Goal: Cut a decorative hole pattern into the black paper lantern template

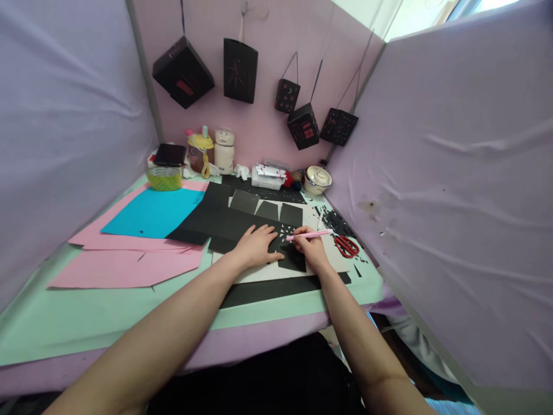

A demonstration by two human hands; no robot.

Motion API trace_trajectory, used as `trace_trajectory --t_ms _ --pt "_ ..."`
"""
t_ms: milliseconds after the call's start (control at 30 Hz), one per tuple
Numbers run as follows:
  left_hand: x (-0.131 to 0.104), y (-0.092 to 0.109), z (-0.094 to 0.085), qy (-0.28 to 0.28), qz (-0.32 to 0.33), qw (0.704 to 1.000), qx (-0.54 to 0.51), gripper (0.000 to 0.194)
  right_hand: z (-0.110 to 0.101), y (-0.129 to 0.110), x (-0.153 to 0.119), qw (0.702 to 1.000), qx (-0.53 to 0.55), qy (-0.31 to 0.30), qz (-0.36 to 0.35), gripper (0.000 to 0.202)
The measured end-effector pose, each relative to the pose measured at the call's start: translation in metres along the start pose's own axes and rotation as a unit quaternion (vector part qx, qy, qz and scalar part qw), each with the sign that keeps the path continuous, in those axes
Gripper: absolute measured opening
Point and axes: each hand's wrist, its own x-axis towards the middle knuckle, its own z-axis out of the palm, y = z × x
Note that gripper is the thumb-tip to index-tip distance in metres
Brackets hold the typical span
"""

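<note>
A long piece of black paper [228,223] with folded panels lies across a white board [248,275] at the middle of the table. Small triangular cut-outs show near its right end, between my hands. My left hand [258,246] rests flat on the black paper with its fingers spread, just left of the cut-outs. My right hand [310,248] is closed around a pink pen-like tool [314,234], its tip at the cut-outs. Whether the tip is a blade or a nib is too small to tell.
Red scissors [346,246] and black scraps [336,222] lie at the right. Pink [125,268] and blue sheets [151,212] lie left. Behind stand a tape roll [165,179], bottles [224,152] and a bowl [318,180]. Black paper lanterns [241,70] hang above.
</note>
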Motion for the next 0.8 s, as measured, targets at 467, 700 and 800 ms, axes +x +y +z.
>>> trace_trajectory --t_ms 467,700,800 --pt "-0.002 0.013 0.009 0.012 -0.035 0.999 0.007 0.087 0.003 -0.005 0.002 0.996 -0.082 0.012 -0.045 0.005" --pt "-0.001 0.012 0.009 0.004 -0.031 0.999 0.004 0.090 0.003 -0.001 0.003 0.996 -0.084 0.003 -0.043 0.005" --pt "-0.002 0.012 0.008 0.004 -0.032 0.999 0.002 0.090 0.003 -0.001 0.003 0.995 -0.087 -0.004 -0.045 0.005"
